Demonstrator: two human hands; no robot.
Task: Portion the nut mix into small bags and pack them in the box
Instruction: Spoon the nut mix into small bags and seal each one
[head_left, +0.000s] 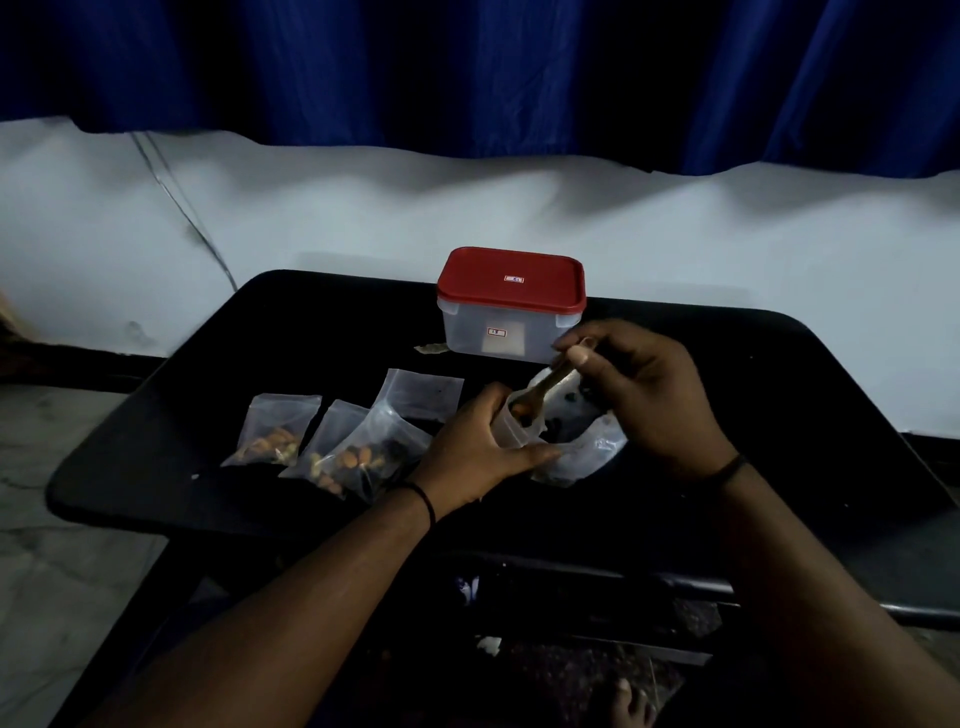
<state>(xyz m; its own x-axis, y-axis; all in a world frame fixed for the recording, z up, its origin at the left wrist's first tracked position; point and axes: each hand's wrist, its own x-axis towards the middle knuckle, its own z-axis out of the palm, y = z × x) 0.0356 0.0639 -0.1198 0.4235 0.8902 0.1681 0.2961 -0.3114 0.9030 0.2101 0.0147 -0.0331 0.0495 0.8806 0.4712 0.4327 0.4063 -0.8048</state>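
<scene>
My left hand (483, 447) grips a small clear bag (514, 426), its mouth held upward. My right hand (644, 389) pinches the handle of a wooden spoon (550, 384) whose bowl dips into that bag with nuts on it. Under and right of the hands lies the larger clear nut mix bag (582, 447). Three small bags with nuts lie to the left: one at the far left (275, 431), two overlapping (358, 452). An empty-looking small bag (426, 395) lies behind them. The clear box with a red lid (511, 306) stands closed at the table's far side.
Everything sits on a small black table (260, 332) against a pale wall (727, 249) under a blue curtain (467, 73). A cable (182, 208) runs down the wall at the left. A scrap (431, 349) lies by the box. A bare foot (631, 704) shows below the table.
</scene>
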